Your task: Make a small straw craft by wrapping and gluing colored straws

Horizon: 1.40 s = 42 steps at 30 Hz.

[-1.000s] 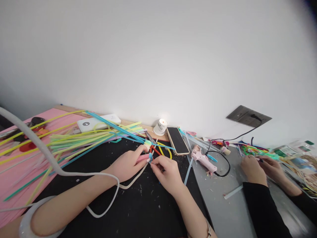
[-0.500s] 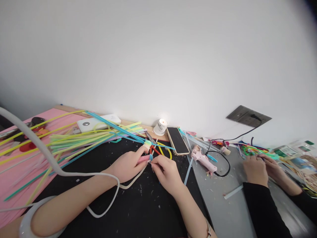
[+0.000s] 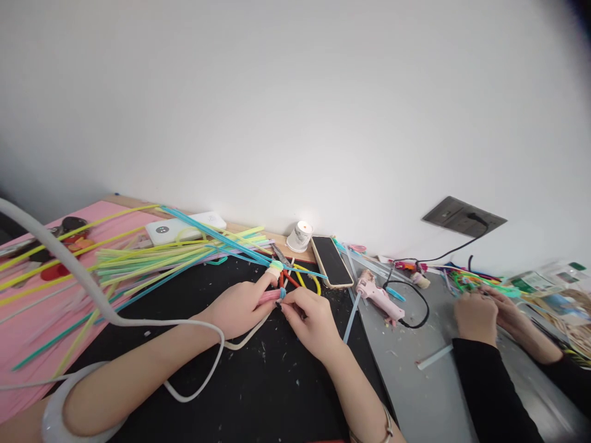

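Observation:
My left hand (image 3: 235, 307) is closed around a pink bundle of pipe cleaners (image 3: 268, 297), above the black mat (image 3: 258, 387). A blue wrap (image 3: 282, 293) circles the bundle's right end. There my right hand (image 3: 314, 323) pinches with thumb and forefinger; what lies between those fingertips is too small to make out. A pale green piece (image 3: 276, 266) shows at my left forefinger. Just behind my hands lie grey-jawed pliers (image 3: 279, 253) and a yellow loop (image 3: 316, 284).
Loose pipe cleaners (image 3: 138, 261) spread across the left. A paper cup (image 3: 300, 236), a phone (image 3: 331, 261) and a pink glue gun (image 3: 379, 298) stand or lie behind. A white cable (image 3: 161, 322) crosses my left forearm. At right, another person's hands (image 3: 478, 317) work.
My two hands stay at the pink bundle, with only a slight shift of the right fingertips at its end. The other person's hands have moved slightly.

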Each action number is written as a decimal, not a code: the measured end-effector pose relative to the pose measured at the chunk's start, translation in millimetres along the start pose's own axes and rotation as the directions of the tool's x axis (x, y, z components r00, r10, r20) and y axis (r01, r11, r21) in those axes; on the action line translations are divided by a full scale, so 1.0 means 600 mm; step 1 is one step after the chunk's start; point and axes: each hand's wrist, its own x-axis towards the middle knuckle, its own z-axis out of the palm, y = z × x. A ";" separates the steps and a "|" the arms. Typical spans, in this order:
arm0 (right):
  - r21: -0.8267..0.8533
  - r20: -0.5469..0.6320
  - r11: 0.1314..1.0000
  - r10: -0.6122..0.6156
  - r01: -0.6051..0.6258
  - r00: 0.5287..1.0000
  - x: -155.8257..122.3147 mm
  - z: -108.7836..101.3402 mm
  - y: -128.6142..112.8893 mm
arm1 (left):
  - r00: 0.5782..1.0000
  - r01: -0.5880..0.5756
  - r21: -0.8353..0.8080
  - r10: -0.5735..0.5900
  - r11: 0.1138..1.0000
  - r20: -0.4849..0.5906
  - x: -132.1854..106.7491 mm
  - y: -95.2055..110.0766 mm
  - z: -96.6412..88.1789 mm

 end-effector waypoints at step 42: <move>0.237 -0.059 0.971 0.045 -0.030 0.997 0.011 0.008 0.015 | 0.986 -0.159 0.397 0.123 0.904 0.114 -0.002 -0.008 0.007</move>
